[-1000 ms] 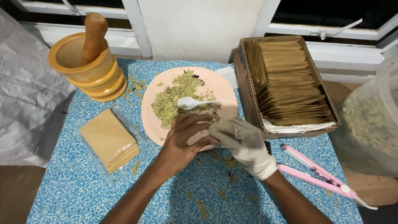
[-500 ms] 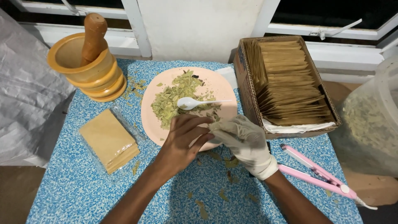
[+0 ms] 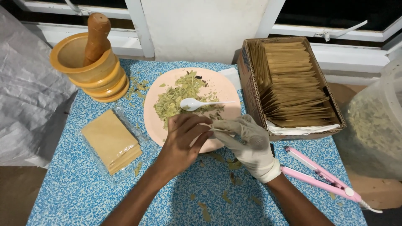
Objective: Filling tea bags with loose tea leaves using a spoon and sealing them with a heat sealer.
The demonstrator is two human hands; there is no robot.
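While both hands meet over the near rim of the pink plate [image 3: 229, 86], I see them pinch one small pale bag [image 3: 217, 130] between them. The bare left hand [image 3: 181, 144] has its fingertips on the bag's left end, and the gloved right hand [image 3: 249, 140] grips its right end. A second ago the bag lay lower and the left fingers were spread flat over it. Now they are curled in tighter and the hands have come up a little toward the pile of dry leaves [image 3: 178, 100], so I think the bag is being pulled open. How far it is open I cannot tell.

A white spoon [image 3: 193, 104] rests on the leaves, just past the fingers. A box of brown packets [image 3: 291, 83] sits at the table's far right edge. A stack of flat tan sheets [image 3: 109, 140] lies near the left edge. The mortar and pestle [image 3: 88, 58] stands in the far left corner, and pink tongs [image 3: 320, 178] lie near the right corner.
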